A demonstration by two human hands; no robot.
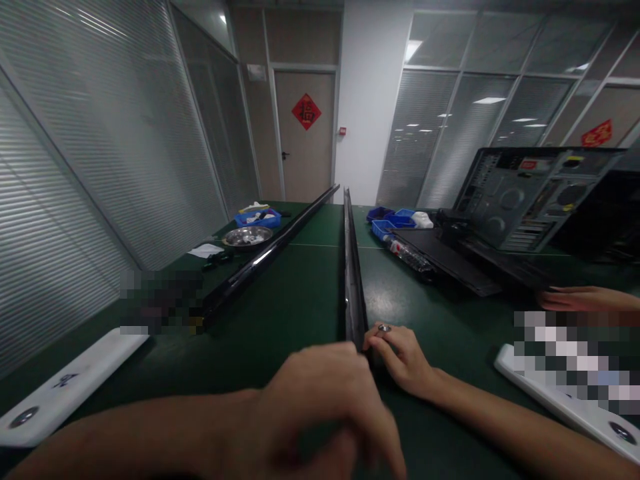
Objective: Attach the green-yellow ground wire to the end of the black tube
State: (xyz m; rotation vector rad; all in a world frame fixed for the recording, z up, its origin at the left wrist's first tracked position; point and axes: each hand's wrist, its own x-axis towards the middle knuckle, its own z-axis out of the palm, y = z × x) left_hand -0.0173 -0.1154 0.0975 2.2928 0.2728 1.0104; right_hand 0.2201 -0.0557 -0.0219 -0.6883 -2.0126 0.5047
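Two long black rails lie lengthwise on the green table: a middle rail and a left rail. Coming in from the right, my right hand, with a ring on one finger, has its bent fingers pressed at the near end of the middle rail. Large and slightly blurred at the bottom centre is my left hand. Its fingers arch downward, thumb apart from them, with nothing visible between. It covers the nearest tip of the middle rail; whether it touches that rail cannot be seen.
An open computer case stands at the right behind flat black panels. Another person's hand rests near them. Blue bins and a plastic bottle lie nearby. Left are a metal dish, a blue basket and a white device.
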